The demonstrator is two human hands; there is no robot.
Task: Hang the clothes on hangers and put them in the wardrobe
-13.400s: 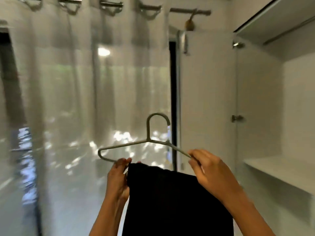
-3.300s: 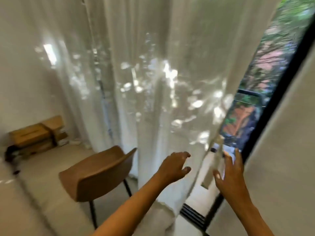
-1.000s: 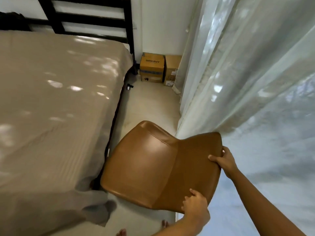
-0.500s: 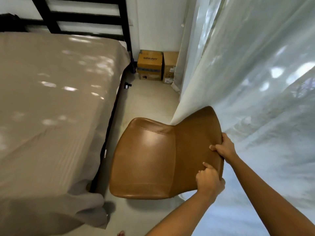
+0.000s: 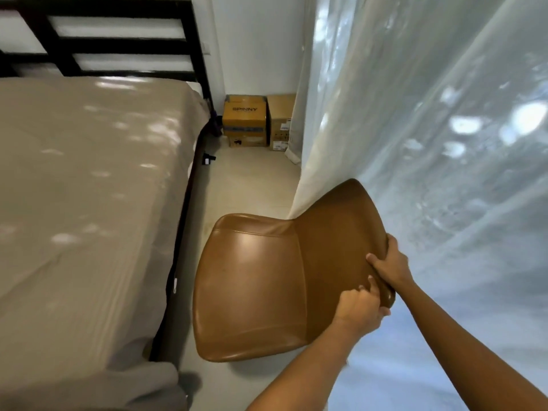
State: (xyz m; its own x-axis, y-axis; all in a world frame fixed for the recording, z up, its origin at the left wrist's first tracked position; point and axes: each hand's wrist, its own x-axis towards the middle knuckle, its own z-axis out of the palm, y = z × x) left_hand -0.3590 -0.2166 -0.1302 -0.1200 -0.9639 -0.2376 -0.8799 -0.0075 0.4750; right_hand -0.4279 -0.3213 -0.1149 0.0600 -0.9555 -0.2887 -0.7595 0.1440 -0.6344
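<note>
Brown leather covers the chair [image 5: 267, 286], which stands between the bed [image 5: 89, 203] and the white curtain [image 5: 415, 143]. The left hand [image 5: 360, 307] and the right hand [image 5: 391, 268] both grip the top edge of its backrest, close together. No clothes, hanger or wardrobe are in view, so this seems a side step. Next, I judge, the chair must be set down and the clothes found.

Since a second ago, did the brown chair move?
Yes. The brown chair has swung away from the bed, toward the curtain; floor now shows between chair and bed.
</note>
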